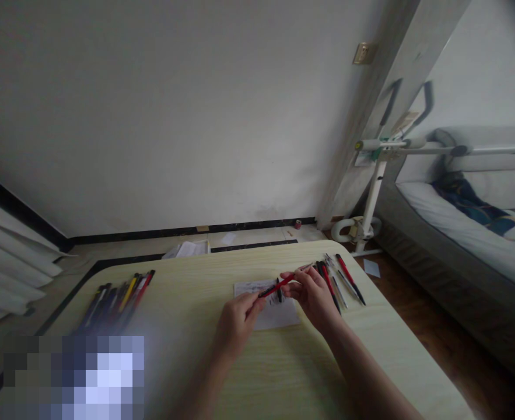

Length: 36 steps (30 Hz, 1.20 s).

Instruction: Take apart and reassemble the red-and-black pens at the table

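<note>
Both hands hold a red pen (278, 285) over a white sheet of paper (271, 304) on a light wooden table (196, 303). My left hand (236, 318) pinches the pen's lower left end. My right hand (310, 289) grips its upper right end with the fingers curled. A small dark piece (279, 291) hangs down from the pen's middle. Several red and black pens (339, 277) lie in a row just right of my right hand.
Another row of several pens (118, 294), yellow, red and dark, lies at the table's left. A blurred patch covers the near left corner. An exercise machine (373, 192) and a bed (467, 227) stand to the right. Papers (189, 249) lie on the floor beyond the table.
</note>
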Motion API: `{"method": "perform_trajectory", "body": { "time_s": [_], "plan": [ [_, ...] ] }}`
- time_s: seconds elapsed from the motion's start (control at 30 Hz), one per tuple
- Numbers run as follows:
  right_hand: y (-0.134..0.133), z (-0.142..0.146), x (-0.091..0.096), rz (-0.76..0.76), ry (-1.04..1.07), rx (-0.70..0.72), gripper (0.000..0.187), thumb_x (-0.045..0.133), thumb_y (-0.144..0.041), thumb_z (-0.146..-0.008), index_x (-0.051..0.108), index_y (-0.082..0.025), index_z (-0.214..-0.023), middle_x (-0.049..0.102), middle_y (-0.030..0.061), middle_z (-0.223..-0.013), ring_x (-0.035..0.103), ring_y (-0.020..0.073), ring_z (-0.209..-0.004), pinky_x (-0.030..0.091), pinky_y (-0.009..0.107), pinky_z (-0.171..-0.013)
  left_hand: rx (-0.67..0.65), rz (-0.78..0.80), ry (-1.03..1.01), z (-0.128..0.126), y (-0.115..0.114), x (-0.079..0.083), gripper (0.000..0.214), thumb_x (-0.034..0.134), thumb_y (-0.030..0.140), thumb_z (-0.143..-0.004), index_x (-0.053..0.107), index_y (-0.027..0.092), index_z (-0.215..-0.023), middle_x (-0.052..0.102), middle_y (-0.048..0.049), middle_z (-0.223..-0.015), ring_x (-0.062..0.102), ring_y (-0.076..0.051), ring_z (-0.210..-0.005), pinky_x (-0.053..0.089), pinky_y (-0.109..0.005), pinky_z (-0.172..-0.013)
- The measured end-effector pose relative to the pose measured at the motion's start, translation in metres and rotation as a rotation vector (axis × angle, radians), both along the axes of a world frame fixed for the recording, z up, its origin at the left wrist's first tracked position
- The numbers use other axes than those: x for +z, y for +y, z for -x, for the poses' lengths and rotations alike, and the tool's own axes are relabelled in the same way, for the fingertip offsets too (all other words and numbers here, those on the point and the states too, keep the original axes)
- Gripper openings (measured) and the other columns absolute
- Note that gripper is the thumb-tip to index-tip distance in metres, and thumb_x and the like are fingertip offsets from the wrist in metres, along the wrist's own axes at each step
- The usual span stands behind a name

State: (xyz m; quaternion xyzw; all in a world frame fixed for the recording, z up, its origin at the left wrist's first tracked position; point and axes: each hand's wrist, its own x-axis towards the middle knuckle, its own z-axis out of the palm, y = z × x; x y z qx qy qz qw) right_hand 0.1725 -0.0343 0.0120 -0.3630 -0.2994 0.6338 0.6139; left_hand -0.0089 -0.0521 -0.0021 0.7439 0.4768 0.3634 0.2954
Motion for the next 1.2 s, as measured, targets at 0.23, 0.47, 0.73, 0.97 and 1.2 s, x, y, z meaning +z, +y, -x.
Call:
{"method": "perform_trajectory", "body": {
  "time_s": [0.23,0.47,0.73,0.97,1.2],
  "plan": [
    [0.0010,-0.0015,-0.0029,0.007,-0.006,-0.007,0.019,0.060,-0.023,-0.076,0.042,-0.018,-0.076,0.069,0.0097,-0.083,0.065,0.0143,-0.054,0.051,0.024,-0.051,-0.005,0.007,0.006,0.0010,0.0002,0.0004,0.028,0.043,0.031,-0.085,0.064,0.017,-0.099,0.065,-0.0057,-0.075,0.059,-0.015,-0.069,0.045,-0.022,-0.063],
    [0.0007,-0.0027,-0.0025,0.014,-0.010,-0.017,0.020,0.062,-0.023,-0.074,0.043,-0.018,-0.074,0.069,0.0084,-0.082,0.064,0.0131,-0.054,0.050,0.024,-0.052,0.008,0.031,-0.028,0.0003,-0.0003,-0.0002,0.029,0.046,0.032,-0.084,0.063,0.018,-0.103,0.067,-0.0068,-0.086,0.060,-0.015,-0.076,0.045,-0.021,-0.066],
    [0.0005,-0.0058,-0.0026,0.042,-0.033,-0.031,0.020,0.064,-0.025,-0.072,0.045,-0.018,-0.071,0.068,0.0066,-0.083,0.062,0.0119,-0.055,0.048,0.022,-0.051,0.002,0.021,-0.011,0.0008,0.0001,-0.0021,0.027,0.044,0.032,-0.085,0.063,0.017,-0.096,0.065,-0.0052,-0.078,0.059,-0.014,-0.071,0.043,-0.022,-0.066],
    [0.0001,-0.0056,-0.0018,0.011,-0.095,-0.064,0.020,0.065,-0.027,-0.072,0.050,-0.016,-0.065,0.065,0.0033,-0.072,0.054,0.0086,-0.052,0.042,0.021,-0.049,0.002,0.003,0.014,-0.0006,-0.0011,0.0000,0.026,0.044,0.033,-0.084,0.063,0.017,-0.093,0.062,-0.0042,-0.073,0.055,-0.013,-0.063,0.041,-0.021,-0.059],
    [-0.0005,-0.0029,-0.0016,-0.005,-0.131,-0.067,0.019,0.065,-0.027,-0.071,0.052,-0.016,-0.062,0.065,0.0037,-0.071,0.049,0.0085,-0.050,0.039,0.022,-0.048,0.020,0.004,0.003,-0.0014,-0.0028,0.0027,0.025,0.044,0.032,-0.083,0.063,0.017,-0.091,0.062,-0.0043,-0.073,0.053,-0.013,-0.060,0.040,-0.021,-0.057]
  ]
}}
